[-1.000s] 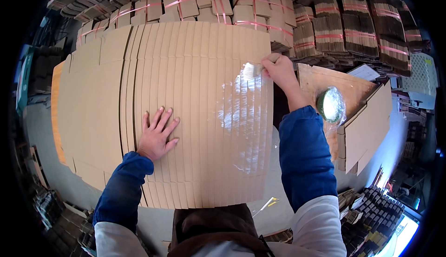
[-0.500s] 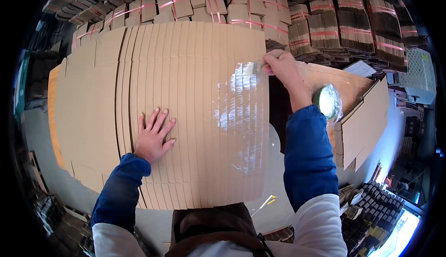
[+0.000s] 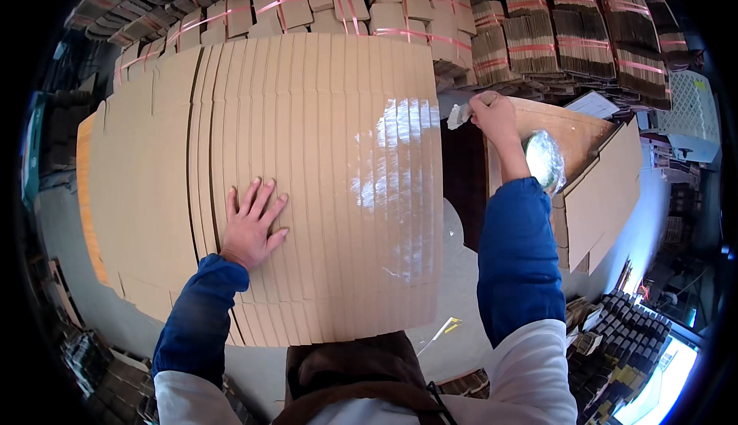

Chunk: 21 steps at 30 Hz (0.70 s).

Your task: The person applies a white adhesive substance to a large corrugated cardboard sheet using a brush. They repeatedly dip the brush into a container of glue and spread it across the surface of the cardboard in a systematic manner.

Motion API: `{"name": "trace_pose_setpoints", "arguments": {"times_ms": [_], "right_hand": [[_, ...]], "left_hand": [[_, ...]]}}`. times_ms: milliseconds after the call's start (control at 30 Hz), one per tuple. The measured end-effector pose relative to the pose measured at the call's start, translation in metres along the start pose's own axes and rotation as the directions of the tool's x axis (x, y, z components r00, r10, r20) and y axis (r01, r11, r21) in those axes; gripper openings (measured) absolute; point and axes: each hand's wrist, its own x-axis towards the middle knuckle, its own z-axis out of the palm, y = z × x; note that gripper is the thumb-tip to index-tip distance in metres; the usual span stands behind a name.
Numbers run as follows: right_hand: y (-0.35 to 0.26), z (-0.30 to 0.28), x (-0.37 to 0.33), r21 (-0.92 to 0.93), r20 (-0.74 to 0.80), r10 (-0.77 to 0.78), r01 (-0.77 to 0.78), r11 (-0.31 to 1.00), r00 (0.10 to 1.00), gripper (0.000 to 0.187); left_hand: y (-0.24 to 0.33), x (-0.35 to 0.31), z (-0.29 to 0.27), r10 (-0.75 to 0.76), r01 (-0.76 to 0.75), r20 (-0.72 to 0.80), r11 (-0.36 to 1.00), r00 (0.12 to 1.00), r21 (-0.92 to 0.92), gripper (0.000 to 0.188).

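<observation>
A fanned row of overlapping flat cardboard sheets spreads before me. Wet, shiny white streaks coat the sheets' right-hand edges. My left hand lies flat on the sheets left of the middle, fingers spread and pressing on nothing else. Just beyond the right edge of the cardboard, my right hand is closed around a small brush with a whitish tip; the fingers hide most of its handle. Close to the right wrist stands a round container wrapped in clear plastic, its inside bright white.
A wooden board carries the container, with more flat cardboard leaning at its right. Bundles of cardboard tied with pink straps line the far side. A pale green plastic crate stands far right. A yellow-and-white strip lies on the floor.
My right hand has moved right and slightly down, taking the brush off the coated cardboard edge to beside it. My left hand stays in place on the sheets.
</observation>
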Motion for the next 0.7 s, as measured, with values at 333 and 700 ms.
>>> {"name": "trace_pose_setpoints", "arguments": {"times_ms": [333,700], "right_hand": [[-0.031,0.010,-0.059,-0.052,0.057,-0.217,0.220,0.974,0.975,0.023],[-0.020,0.015,-0.126,-0.101,0.116,-0.085,0.097,0.990,0.990,0.016]], "left_hand": [[-0.001,-0.002,0.002,0.000,0.000,-0.019,1.000,1.000,0.001,0.067],[-0.001,-0.005,0.011,0.025,-0.024,-0.056,1.000,0.998,0.019,0.068]]}}
